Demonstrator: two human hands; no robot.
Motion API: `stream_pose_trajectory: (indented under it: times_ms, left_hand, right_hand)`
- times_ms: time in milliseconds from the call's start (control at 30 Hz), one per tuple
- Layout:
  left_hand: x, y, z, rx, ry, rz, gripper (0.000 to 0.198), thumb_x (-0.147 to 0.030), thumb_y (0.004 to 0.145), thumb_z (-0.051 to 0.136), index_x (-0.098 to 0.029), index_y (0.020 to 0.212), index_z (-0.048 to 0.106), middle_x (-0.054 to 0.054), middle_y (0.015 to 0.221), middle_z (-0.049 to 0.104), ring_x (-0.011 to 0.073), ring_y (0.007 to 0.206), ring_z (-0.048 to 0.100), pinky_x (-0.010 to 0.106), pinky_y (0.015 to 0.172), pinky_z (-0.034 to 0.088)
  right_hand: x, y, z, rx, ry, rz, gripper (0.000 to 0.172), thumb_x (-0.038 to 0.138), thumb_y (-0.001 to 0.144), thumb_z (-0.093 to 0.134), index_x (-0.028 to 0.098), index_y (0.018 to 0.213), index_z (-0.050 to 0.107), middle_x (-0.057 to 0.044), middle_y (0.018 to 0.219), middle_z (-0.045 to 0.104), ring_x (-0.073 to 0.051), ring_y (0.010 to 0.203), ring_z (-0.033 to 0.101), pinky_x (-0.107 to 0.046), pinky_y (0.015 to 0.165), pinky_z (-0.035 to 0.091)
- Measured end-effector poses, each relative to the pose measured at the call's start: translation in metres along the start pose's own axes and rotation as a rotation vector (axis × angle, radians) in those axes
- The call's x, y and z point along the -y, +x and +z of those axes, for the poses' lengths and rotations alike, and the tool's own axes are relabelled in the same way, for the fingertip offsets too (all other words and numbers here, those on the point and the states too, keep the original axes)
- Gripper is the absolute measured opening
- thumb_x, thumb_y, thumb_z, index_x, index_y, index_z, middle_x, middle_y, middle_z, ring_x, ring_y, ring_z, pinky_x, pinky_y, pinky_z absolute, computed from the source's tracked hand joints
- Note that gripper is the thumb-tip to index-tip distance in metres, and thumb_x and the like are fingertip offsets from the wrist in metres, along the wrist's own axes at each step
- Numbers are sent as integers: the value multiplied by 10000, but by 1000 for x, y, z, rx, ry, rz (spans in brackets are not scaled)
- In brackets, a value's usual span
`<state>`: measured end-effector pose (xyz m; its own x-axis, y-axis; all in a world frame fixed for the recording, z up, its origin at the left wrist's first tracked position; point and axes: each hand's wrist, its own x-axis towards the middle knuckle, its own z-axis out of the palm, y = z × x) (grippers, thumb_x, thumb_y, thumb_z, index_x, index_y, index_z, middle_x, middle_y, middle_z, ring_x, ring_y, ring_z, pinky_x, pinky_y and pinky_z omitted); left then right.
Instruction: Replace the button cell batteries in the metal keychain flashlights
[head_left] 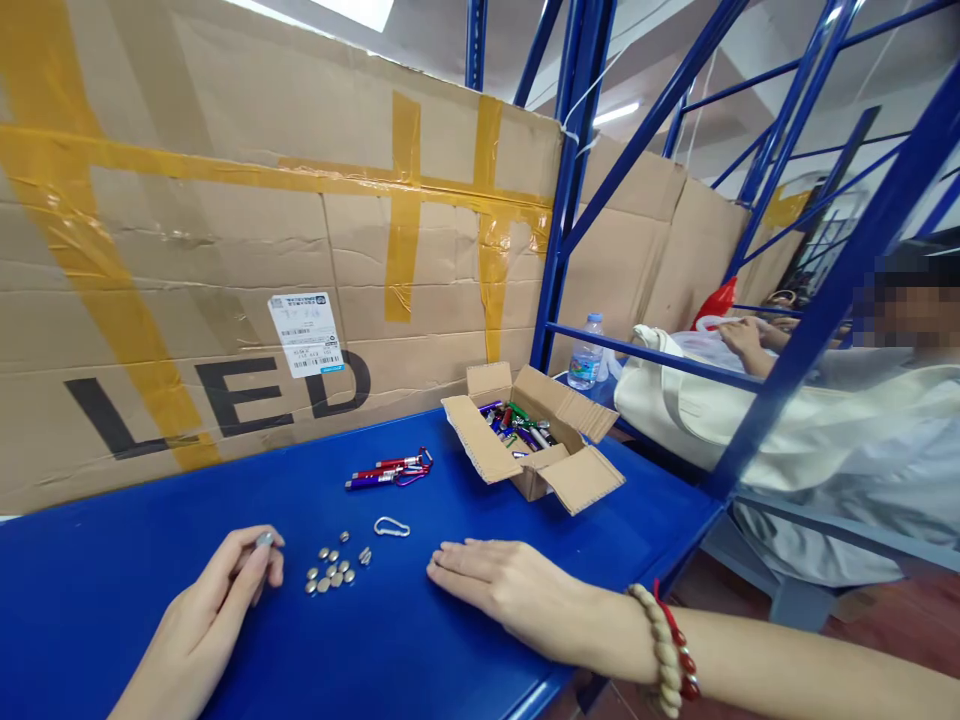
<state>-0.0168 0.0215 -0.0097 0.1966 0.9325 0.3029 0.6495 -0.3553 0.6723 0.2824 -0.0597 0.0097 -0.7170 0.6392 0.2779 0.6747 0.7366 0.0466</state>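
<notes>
Pinching silver disc (265, 539), left hand (214, 607) opposite flattened right hand (517, 588), carabiner (391, 533) and carton (480, 440) beyond.

The tabletop (300, 660) shows deep blue from where I stand, like the rack posts (568, 200). The small discs (332, 572) shine silver, some warming toward gold; the carabiner (393, 534) is plain silver. The slim tubes (371, 481) run glossy red and violet-blue — silver at the tips. The brown cardboard (442, 120) is crisscrossed with amber tape (405, 230). The bead bracelet (663, 645) is beige, the cord bracelet (681, 640) bright red.
</notes>
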Motion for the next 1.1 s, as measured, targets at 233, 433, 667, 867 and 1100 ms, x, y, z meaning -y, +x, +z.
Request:
stream_pose_trajectory:
  times_ms: [233, 433, 667, 867, 1100]
  left_hand:
    - [11, 4, -1, 46, 26, -27, 376, -631, 810, 346, -276, 841, 466, -21, 693, 602, 168, 602, 539, 227, 588, 457]
    - [10, 3, 1, 38, 44, -33, 390, -650, 801, 333, -282, 873, 441, -31, 711, 598, 158, 607, 535, 214, 588, 449]
    - [12, 5, 0, -19, 1, -74, 425, -682, 784, 333, -292, 894, 464, -26, 713, 616, 173, 629, 554, 232, 598, 457]
    - [9, 2, 3, 22, 57, -7, 377, -634, 816, 342, -279, 862, 460, -28, 700, 594, 167, 605, 548, 227, 576, 455]
    - [18, 4, 2, 76, 90, 72, 352, -581, 848, 323, -259, 889, 458, -6, 742, 611, 160, 612, 597, 211, 550, 479]
  right_hand:
    - [-99, 6, -69, -190, -155, 537, 251, 155, 866, 447, 188, 969, 673, -65, 964, 668, -169, 867, 612, -279, 727, 474]
    - [-177, 8, -57, 399, 183, 586, 345, 170, 648, 660, 190, 989, 707, -3, 957, 707, -141, 831, 639, -177, 702, 462]
    - [-184, 20, -28, 467, 196, 596, 403, 204, 642, 658, 136, 1039, 666, -50, 972, 696, -130, 763, 625, -170, 594, 439]
    - [-204, 18, -33, 383, 115, 618, 217, 113, 666, 605, 140, 849, 718, -33, 843, 716, -127, 736, 637, -171, 638, 443]
    - [-202, 27, -51, 264, -37, 647, 304, 45, 703, 524, 164, 895, 727, -74, 966, 706, -180, 909, 631, -224, 736, 439]
